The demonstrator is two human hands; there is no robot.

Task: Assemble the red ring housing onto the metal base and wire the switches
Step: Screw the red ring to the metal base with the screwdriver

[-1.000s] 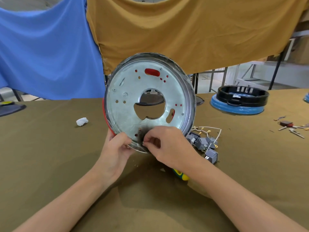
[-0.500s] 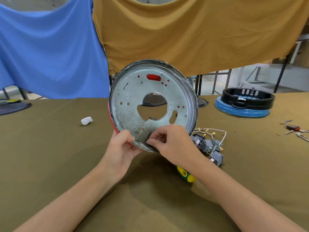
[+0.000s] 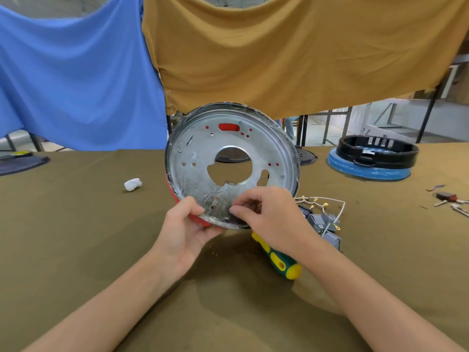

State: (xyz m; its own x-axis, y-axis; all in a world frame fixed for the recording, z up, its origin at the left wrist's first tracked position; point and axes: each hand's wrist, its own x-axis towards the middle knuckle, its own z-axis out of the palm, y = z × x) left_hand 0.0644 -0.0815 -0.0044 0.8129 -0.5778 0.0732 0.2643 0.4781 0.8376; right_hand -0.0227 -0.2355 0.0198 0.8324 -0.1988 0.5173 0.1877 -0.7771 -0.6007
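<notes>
Olive cloth covers the worktop [image 3: 76,237] where we stand the metal base [image 3: 229,163] on edge, red ring housing [image 3: 177,199] behind it. Our left hand [image 3: 187,229] grips the lower rim; our right hand [image 3: 269,214] pinches something small, unclear, at a hole. The switches [image 3: 322,222] lie right of our fingers [image 3: 234,211]. A loosened grip could tip the base or drop the piece.
</notes>
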